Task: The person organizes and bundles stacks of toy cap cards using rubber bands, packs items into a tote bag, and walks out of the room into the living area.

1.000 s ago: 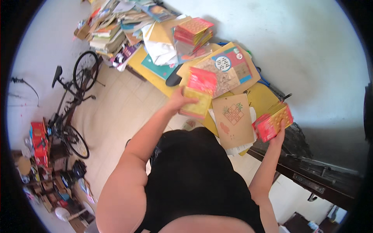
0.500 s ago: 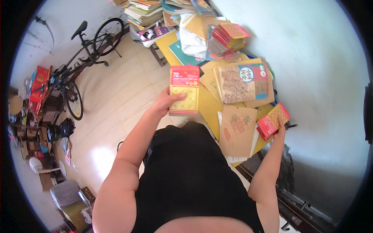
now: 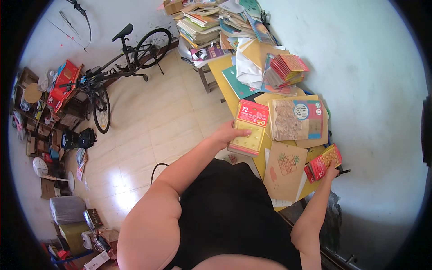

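My left hand (image 3: 228,133) is closed on a thick stack of red-and-yellow blister packs (image 3: 249,128), its thumb across the front one. This stack is held at the left edge of a yellow table (image 3: 221,72), slightly tilted. At the right side, by the wall, my right hand (image 3: 332,172) grips a second bundle of red-and-yellow packs (image 3: 321,164), fanned a little at the near end. Between the hands lies a brown sheet with a plant drawing (image 3: 284,171). Beyond it rests a brown paper envelope with a coloured label (image 3: 294,119).
A further pile of red-and-yellow packs (image 3: 286,69) sits on books farther back, near a green book (image 3: 238,83). Tall paper stacks (image 3: 198,29) stand at the far end. The pale wall (image 3: 373,112) borders the table's right; a bicycle (image 3: 121,63) leans at far left.
My left hand has brought its stack rightward to the table edge and tilted it. My right hand still holds its bundle near the wall. The whole view has shifted.
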A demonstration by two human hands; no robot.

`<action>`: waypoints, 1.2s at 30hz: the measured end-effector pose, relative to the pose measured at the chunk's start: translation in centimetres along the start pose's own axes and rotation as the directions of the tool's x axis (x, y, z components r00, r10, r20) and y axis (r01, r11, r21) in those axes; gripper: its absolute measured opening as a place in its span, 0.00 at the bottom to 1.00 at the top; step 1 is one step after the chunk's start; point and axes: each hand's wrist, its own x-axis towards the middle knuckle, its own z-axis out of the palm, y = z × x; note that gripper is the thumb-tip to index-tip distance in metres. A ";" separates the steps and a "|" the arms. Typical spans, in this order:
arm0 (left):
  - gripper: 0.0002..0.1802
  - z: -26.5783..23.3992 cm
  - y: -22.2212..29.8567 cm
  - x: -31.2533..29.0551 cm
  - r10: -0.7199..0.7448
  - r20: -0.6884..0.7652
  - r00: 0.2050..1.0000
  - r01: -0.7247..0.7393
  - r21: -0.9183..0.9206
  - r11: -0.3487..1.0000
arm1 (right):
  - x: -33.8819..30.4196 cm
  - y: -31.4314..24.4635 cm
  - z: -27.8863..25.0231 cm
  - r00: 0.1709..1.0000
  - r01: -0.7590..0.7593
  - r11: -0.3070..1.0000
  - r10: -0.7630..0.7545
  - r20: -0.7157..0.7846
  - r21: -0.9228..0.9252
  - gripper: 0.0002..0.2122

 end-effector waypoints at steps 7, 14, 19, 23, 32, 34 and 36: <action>0.24 0.8 0.2 -1.1 -0.035 -0.055 0.998 0.035 -0.016 0.999 | -6.8 -3.5 3.8 0.823 0.118 0.464 -0.541 -0.175 -0.878 0.36; 0.26 0.7 -1.6 -0.7 0.003 -0.077 0.997 -0.006 -0.041 0.999 | -8.1 -2.8 5.9 0.823 0.141 0.374 -0.559 -0.101 -0.917 0.37; 0.30 -0.2 -4.3 1.0 0.000 -0.120 0.993 0.001 0.006 1.000 | -12.8 -6.0 6.7 0.899 0.074 0.205 -0.437 -0.024 -0.976 0.43; 0.32 0.9 -2.8 0.8 -0.012 -0.109 0.994 0.015 0.033 0.999 | -1.4 -1.4 1.4 0.833 0.311 0.195 -0.528 0.168 -0.930 0.40; 0.25 0.4 -0.7 -0.3 -0.089 -0.150 0.985 0.105 0.103 0.989 | -3.3 -4.7 5.9 0.919 0.122 0.316 -0.395 -0.013 -0.941 0.43; 0.26 1.7 -0.4 1.0 -0.140 -0.113 0.984 0.157 0.155 0.975 | -3.0 -5.4 5.2 0.935 0.123 0.385 -0.353 -0.023 -0.915 0.43; 0.26 3.3 -0.8 2.2 -0.170 -0.024 0.985 0.171 0.174 0.970 | -1.7 -4.4 3.2 0.931 0.219 0.518 -0.365 0.017 -0.827 0.43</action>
